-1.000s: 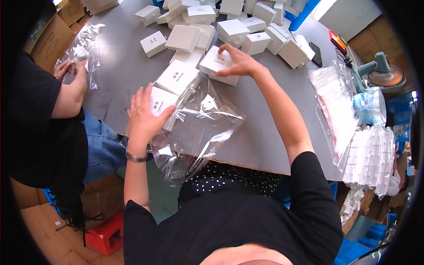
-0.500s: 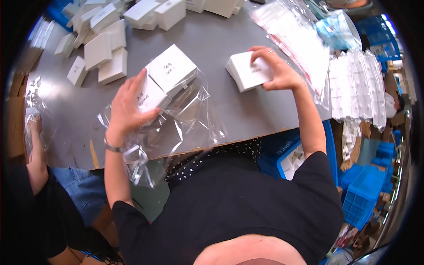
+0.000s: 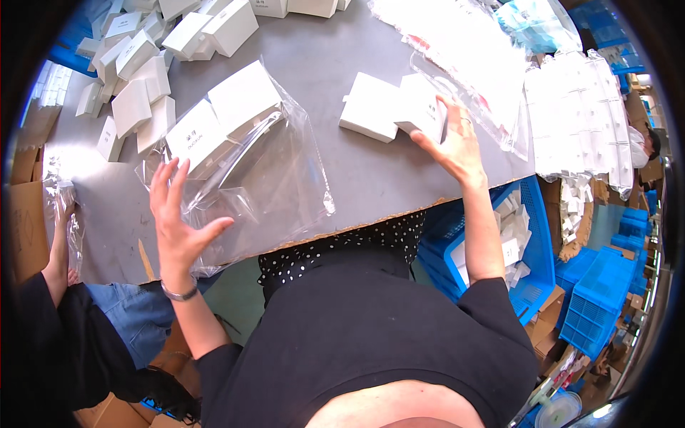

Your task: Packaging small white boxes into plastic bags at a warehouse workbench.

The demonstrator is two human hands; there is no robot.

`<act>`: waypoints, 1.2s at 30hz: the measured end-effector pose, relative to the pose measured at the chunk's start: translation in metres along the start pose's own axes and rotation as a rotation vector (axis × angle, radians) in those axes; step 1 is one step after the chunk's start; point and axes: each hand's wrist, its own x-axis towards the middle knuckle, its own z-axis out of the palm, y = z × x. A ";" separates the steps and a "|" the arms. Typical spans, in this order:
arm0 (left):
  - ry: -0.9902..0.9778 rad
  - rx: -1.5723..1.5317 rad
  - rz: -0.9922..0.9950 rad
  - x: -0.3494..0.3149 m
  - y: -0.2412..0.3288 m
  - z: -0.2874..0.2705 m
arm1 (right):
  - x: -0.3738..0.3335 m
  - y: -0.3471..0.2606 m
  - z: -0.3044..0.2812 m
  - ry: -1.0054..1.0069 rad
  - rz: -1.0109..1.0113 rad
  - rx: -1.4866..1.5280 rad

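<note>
My left hand is open, fingers spread and thumb out, beside the near end of a clear plastic bag. Inside this bag lie two white boxes, a farther one and a nearer one, placed edge to edge. Over at the right, my right hand grips the right side of a tilted white box, with the thumb near its lower edge. Another white box touches it on the left.
White boxes are heaped at the far left of the grey table. Plastic packaging covers the far right, beside white wrapped stacks. Below the table edge stands a blue crate holding white pieces. A co-worker's hand touches clear plastic at left.
My left hand has let go of the bagged boxes and drawn back toward me. The bagged boxes now sit further left. A second box shows beside the one in my right hand.
</note>
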 end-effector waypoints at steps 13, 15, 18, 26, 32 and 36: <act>0.269 -0.236 0.156 0.001 0.086 0.013 | 0.042 0.008 -0.002 0.248 -0.032 0.199; 0.161 -0.265 0.312 0.042 0.108 0.030 | 0.029 0.008 0.003 0.235 -0.038 0.252; 0.041 -0.232 0.461 0.111 0.118 0.091 | -0.004 -0.004 0.017 0.152 -0.025 0.140; -0.553 -0.074 0.245 0.160 0.149 0.147 | -0.078 0.039 0.003 0.270 0.102 -0.049; -0.402 0.045 -0.066 0.112 0.168 0.146 | -0.070 0.003 0.015 0.375 0.104 0.620; -0.423 -0.096 -0.113 0.093 0.162 0.156 | -0.047 -0.044 0.021 0.339 -0.147 0.160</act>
